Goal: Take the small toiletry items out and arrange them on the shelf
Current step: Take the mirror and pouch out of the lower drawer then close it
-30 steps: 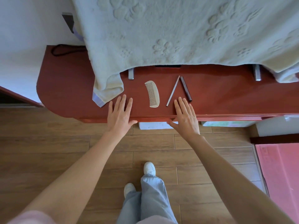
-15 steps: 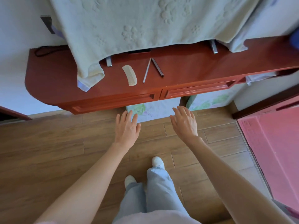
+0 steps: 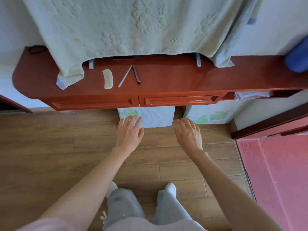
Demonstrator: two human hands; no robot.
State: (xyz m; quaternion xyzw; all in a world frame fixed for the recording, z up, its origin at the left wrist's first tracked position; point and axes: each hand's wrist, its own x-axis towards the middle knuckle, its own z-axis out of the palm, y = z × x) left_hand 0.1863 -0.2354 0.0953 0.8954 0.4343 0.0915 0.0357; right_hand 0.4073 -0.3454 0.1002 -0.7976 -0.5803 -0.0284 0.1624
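A cream comb [image 3: 107, 78] lies on the red wooden shelf [image 3: 175, 79], left of centre. Beside it a thin silver stick [image 3: 125, 76] and a dark stick [image 3: 136, 74] meet at their far ends in a V. My left hand [image 3: 130, 133] and my right hand [image 3: 189, 134] hover palm-down over the floor, below the shelf's two shut drawer fronts [image 3: 180, 100]. Both hands hold nothing, with fingers spread.
A pale green towel [image 3: 125, 27] hangs over the shelf's back and drapes onto its left part. A blue object [image 3: 297, 60] sits at the shelf's far right. Floral cloth [image 3: 155, 116] hangs under the shelf. A pink mat [image 3: 275, 172] lies at the right.
My hands have left the shelf's front edge and drawn back and down over the floor. The view has pulled back, showing the shut drawer fronts.
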